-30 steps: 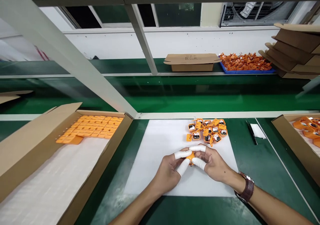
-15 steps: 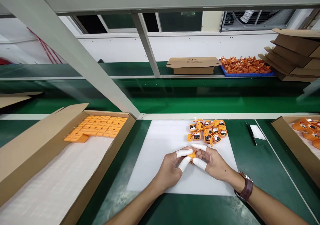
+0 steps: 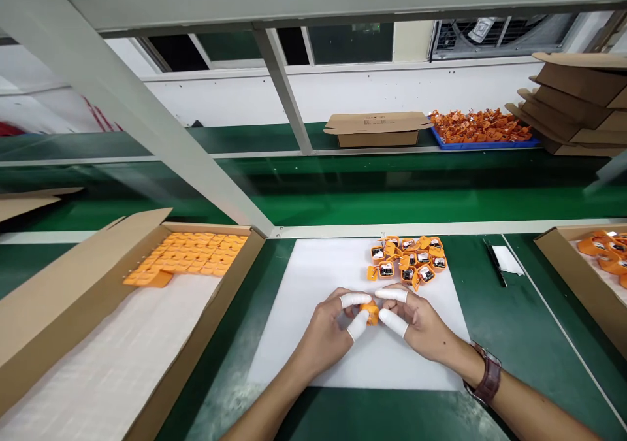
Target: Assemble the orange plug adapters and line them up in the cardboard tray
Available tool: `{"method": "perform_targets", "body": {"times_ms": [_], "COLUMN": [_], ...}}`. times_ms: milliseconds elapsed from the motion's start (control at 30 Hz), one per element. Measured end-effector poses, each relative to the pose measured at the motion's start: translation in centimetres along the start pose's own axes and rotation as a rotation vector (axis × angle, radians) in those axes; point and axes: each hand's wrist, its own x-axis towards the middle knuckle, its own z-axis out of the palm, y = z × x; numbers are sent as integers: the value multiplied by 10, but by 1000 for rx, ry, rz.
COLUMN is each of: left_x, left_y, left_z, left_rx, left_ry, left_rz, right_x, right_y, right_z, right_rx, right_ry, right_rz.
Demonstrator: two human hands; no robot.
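Note:
A small orange plastic housing [image 3: 369, 312] is pinched between the thumb and forefinger of my left hand [image 3: 327, 331], over the white sheet [image 3: 284, 343]. My right hand [image 3: 418, 320] is close on the other side, thumb and forefinger apart, their tips beside the housing. Whether the right thumb touches it I cannot tell. White finger covers wrap the thumb and forefinger of both hands. Just beyond my hands, a cluster of open orange housings [image 3: 409, 258] lies on the sheet, with black and white parts inside and their orange lids hanging beside them.
At left, an open cardboard box [image 3: 240, 264] holds rows of closed orange pieces [image 3: 191, 255]. Another box [image 3: 553, 258] stands at right, near a black pen [image 3: 494, 264] and white paper [image 3: 507, 260]. A blue tray [image 3: 484, 145] of orange parts and stacked cartons [image 3: 578, 111] occupy the back shelf.
The orange housing has shifted slightly left and turned, showing more of its surface. My right fingers have drawn away from it a little; my left hand keeps its pinch.

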Motion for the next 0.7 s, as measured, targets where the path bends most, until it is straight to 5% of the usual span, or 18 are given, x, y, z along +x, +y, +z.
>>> {"method": "perform_targets", "body": {"times_ms": [433,700], "left_x": [5,4], "left_y": [1,-2], "left_z": [-18,-12], "left_rx": [3,244], "left_ry": [-22,-94], "left_rz": [-116,122], "right_x": [-1,-2], "right_y": [-1,2], "right_z": [-1,1], "right_rx": [-102,-70], "right_ry": [27,29], "right_rz": [-11,-27]}}
